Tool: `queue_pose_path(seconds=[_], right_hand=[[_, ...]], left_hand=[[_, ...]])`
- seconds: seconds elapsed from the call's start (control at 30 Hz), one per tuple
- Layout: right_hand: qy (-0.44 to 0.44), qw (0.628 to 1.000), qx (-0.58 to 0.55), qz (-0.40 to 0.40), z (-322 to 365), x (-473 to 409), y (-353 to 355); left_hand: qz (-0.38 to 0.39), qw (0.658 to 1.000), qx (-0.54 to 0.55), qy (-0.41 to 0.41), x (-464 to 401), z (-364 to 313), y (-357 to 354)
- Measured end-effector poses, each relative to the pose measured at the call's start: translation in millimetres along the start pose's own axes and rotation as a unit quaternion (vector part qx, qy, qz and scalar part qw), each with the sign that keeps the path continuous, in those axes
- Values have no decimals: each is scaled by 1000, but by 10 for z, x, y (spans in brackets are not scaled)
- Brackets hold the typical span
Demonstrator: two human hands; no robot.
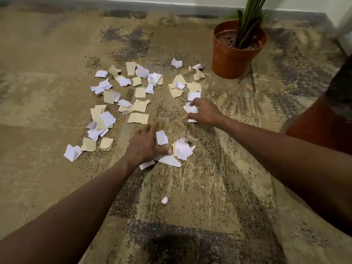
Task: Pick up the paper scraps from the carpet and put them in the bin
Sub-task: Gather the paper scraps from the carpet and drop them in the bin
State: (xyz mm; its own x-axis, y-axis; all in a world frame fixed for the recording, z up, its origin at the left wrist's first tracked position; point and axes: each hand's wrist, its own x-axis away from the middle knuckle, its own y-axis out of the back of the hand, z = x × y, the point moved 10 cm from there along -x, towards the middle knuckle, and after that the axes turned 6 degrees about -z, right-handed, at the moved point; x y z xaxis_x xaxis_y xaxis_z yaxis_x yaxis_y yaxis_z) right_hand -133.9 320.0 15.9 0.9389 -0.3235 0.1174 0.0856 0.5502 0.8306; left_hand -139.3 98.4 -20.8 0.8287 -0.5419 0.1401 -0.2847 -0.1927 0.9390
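Note:
Several white and tan paper scraps (139,105) lie scattered over the patterned carpet (209,187). My right hand (204,112) curls its fingers around crumpled white scraps (191,109) at the right side of the spread. My left hand (145,146) lies spread with straight fingers on the carpet, its thumb touching a flat white scrap (168,160). A small pile of crumpled scraps (182,148) sits just right of that hand. One tiny white ball of paper (164,200) lies nearer to me. I see no bin in this view.
A terracotta plant pot (235,54) with green leaves stands at the back right, close to the scraps. A dark reddish object (323,126) sits at the right edge. The wall's grey skirting (171,7) runs along the back.

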Motion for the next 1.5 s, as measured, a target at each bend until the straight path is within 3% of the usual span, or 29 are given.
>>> queue_pose_path(seconds=[0.13, 0.27, 0.4, 0.7, 0.83, 0.93, 1.03, 1.1, 1.17, 1.3, 1.5], right_hand=[[27, 990, 103, 93, -115, -151, -345], [81, 985, 137, 63, 69, 3, -584], [189, 972, 108, 87, 366, 369, -664], [332, 916, 200, 102, 612, 1060, -692], [337, 911, 208, 111, 594, 1080, -657], [305, 929, 198, 66, 547, 892, -450], [163, 962, 213, 60, 251, 553, -307], [45, 972, 195, 126, -36, 442, -374], [2, 967, 174, 187, -168, 459, -520], [106, 960, 175, 191, 92, 655, -741], [229, 930, 223, 184, 356, 1108, -945]], left_hand=[[69, 993, -97, -2, -27, -4, -92], [101, 986, -136, -6, 31, -56, -178], [129, 983, -128, -39, 93, -202, -252], [-15, 991, -26, -133, 553, -421, 62], [-34, 994, 12, -106, 679, -320, 166], [-36, 998, 6, -58, 814, -110, 185], [-1, 998, -64, 14, 1023, 171, 87], [5, 997, -58, 47, 1142, 290, 14], [-4, 997, 0, 79, 1188, 344, -46], [-28, 982, 131, 133, 1116, 302, -114], [-6, 982, 147, 117, 960, -4, -142]])
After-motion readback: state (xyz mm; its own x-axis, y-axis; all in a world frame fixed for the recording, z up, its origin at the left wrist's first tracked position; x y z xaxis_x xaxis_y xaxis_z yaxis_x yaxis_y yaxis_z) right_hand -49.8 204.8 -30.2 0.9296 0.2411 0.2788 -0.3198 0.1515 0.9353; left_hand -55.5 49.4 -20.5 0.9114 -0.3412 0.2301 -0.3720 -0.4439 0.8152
